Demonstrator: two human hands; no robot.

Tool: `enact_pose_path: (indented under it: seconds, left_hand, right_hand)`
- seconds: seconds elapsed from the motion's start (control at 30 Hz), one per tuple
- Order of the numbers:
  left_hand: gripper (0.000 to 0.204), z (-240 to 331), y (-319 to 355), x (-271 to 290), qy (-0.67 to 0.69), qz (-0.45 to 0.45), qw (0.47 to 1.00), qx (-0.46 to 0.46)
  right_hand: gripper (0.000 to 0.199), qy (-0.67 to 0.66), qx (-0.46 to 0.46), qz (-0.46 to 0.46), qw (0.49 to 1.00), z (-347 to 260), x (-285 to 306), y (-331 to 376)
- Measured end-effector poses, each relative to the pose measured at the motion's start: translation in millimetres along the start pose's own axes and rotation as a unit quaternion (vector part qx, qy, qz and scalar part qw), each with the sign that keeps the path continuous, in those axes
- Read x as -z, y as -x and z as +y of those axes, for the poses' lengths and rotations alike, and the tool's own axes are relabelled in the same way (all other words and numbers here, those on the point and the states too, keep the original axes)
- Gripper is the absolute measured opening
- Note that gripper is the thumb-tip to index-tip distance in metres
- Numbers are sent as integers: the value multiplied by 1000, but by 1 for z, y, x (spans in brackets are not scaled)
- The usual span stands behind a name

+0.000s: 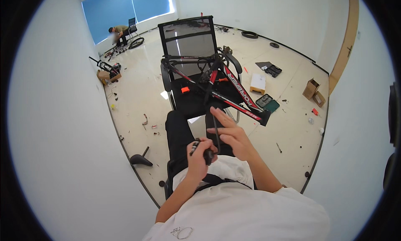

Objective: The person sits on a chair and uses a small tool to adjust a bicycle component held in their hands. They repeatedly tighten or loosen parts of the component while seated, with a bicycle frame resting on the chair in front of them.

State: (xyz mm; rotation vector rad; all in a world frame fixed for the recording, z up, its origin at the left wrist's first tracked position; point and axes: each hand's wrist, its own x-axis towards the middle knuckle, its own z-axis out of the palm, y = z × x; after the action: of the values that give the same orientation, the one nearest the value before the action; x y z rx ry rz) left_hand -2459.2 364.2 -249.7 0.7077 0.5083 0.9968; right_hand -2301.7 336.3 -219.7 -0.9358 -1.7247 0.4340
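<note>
My left hand [197, 160] is closed around a small black bike part [208, 156], whose exact kind its fingers hide. From that part a dark L-shaped hex key [216, 137] rises, its long arm pointing away from me. My right hand [237, 140] has its fingers stretched and spread against the long arm of the key, not wrapped round it. Beyond both hands, a black, red and white bicycle frame [240, 90] lies across a black mesh chair [186, 107]. A small orange-red item [185, 90] sits on the chair's seat.
Left on the floor lie a bike saddle [141, 160] and small parts; farther off is a carton [115, 77] of parts. Right are a white-yellow box [257, 82], tool cases [272, 70] and cardboard boxes [311, 89]. A tyre [249, 34] lies far back. Another person [121, 31] sits far left.
</note>
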Motion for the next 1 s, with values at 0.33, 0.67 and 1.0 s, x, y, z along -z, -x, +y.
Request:
enact_pose_path:
  seconds: [0.33,0.67,1.0]
  left_hand:
    - [21,-30,-23,46,-38,-93,992,-72]
    - [16,-42,-9,40,-521,-145,771,-338]
    - [13,0,3,-9,-95,-21,994,56]
  right_hand:
    - [14,45,107,-123,986,-36,-33,5]
    - [10,-46,156,-184,969,-42,-20,10]
    - [19,-95,-156,7,983,44,26,7]
